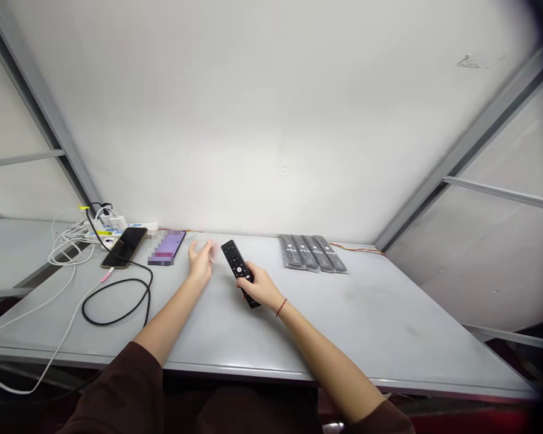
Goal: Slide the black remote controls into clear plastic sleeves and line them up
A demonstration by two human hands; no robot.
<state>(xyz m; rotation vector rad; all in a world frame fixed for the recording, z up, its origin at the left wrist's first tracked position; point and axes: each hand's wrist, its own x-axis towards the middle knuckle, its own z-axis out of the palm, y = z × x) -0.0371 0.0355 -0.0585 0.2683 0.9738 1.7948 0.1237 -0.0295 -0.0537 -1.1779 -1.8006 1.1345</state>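
Observation:
My right hand [260,287] grips a black TV remote control [235,260] near its lower end, and the remote's top points away over the grey table [271,337]. My left hand [201,260] is blurred and open, with its fingers spread and nothing in them. It is just left of the remote, not touching it. Several black remotes in clear plastic wrap [312,253] lie side by side at the back, to the right of my right hand.
A smartphone [124,247] on a black cable [117,304] and a pixelated purple box [166,247] lie at the back left. Behind them is a power strip [117,226] with chargers and white cables [67,256]. Thin orange wires [355,248] run along the back edge.

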